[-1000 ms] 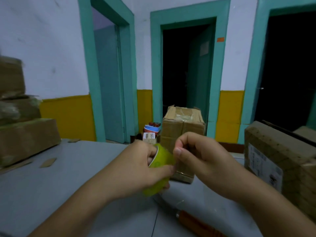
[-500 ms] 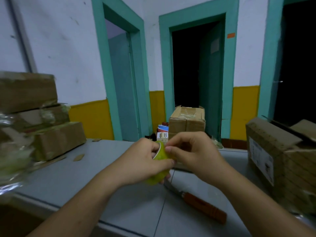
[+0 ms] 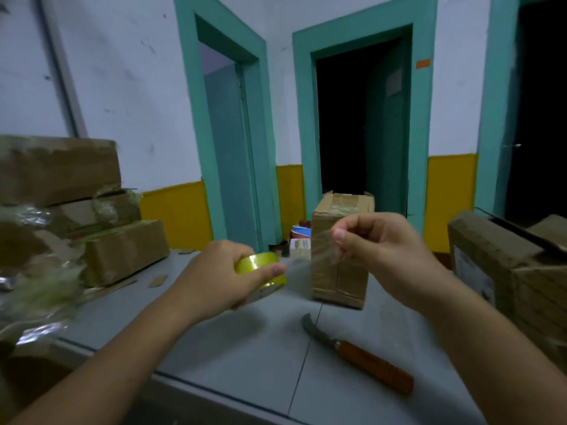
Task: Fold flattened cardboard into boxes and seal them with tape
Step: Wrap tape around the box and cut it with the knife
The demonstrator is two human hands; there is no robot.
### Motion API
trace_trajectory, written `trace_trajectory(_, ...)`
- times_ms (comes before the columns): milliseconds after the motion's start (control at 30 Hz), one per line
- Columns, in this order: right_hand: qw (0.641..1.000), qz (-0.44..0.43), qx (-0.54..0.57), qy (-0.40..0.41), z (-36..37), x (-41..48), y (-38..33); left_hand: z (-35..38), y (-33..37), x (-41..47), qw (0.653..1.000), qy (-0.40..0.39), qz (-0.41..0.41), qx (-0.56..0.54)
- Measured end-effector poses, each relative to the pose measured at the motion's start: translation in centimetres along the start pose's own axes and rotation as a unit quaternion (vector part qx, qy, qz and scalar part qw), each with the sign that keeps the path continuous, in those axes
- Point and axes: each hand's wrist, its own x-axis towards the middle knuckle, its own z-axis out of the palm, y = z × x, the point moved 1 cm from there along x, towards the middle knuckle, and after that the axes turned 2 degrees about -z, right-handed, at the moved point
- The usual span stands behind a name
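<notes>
My left hand [image 3: 221,276] grips a roll of yellow-green tape [image 3: 260,265] above the grey table [image 3: 251,348]. My right hand [image 3: 380,250] pinches the loose end of the tape, and a clear strip [image 3: 310,259] stretches between the two hands. Behind the strip an upright cardboard box [image 3: 340,250] stands on the table, its top flaps partly open. A larger cardboard box [image 3: 515,277] with a label sits at the right edge.
A hooked knife with a wooden handle [image 3: 362,360] lies on the table in front of the upright box. Stacked cardboard boxes [image 3: 76,210] and crumpled clear plastic [image 3: 33,299] fill the left side. Teal door frames and a dark doorway stand behind.
My hands have moved apart: the right hand has pulled the tape end up and to the right, drawing out a strip. The view has tipped down, showing more of the table and the knife.
</notes>
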Motion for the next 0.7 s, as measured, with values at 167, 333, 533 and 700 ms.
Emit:
trace_trajectory(167, 0.998, -0.014, 0.052, 0.044, -1.6, 0.2, -0.4, -0.1, -1.4, 0.5, 0.993, 0.068, 0.093, 0.017)
trace_trajectory(333, 0.992, -0.01, 0.086, 0.092, -3.8, 0.4, 0.1, -0.3, -3.0, 1.4, 0.99, 0.085, 0.107, -0.023)
trace_trajectory(533, 0.977, 0.019, 0.073, 0.198, -3.2, 0.7, 1.3, -0.6, -1.5, 6.4, 0.97, 0.161, 0.156, 0.099)
trace_trajectory(700, 0.958, 0.018, -0.019, 0.284, -3.9, 0.6, 3.5, 1.3, -1.4, 9.8, 0.963, 0.152, 0.189, 0.119)
